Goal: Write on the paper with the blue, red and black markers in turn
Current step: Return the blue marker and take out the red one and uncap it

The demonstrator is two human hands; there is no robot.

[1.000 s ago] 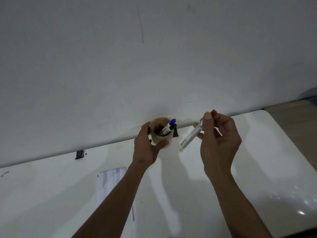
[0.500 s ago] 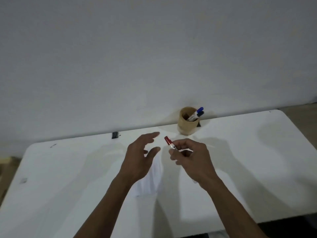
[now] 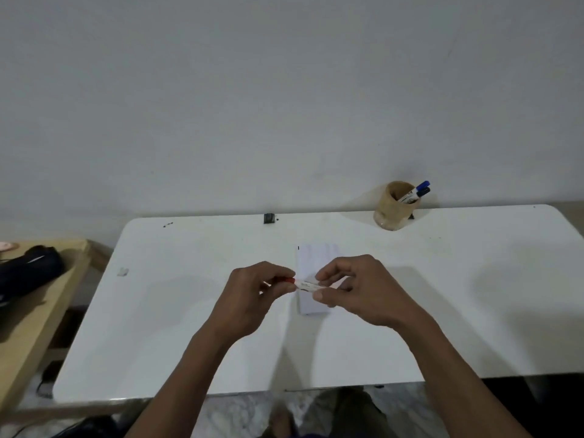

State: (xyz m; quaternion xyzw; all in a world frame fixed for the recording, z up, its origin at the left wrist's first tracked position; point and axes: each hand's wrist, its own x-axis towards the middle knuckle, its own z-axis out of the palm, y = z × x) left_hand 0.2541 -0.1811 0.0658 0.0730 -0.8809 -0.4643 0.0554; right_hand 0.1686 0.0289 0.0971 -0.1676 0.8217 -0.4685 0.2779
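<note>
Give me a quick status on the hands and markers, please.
Left hand on red cap, right hand on red marker barrel. Above paper. Blue marker in cup.

left hand (image 3: 252,295) now closed on red marker (image 3: 303,284) cap end, no longer open beside it, right hand (image 3: 357,289) gripping barrel, marker turned level between them

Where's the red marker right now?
In the head view, the red marker is held level between the left hand and right hand, above the paper at the table's middle.
</note>
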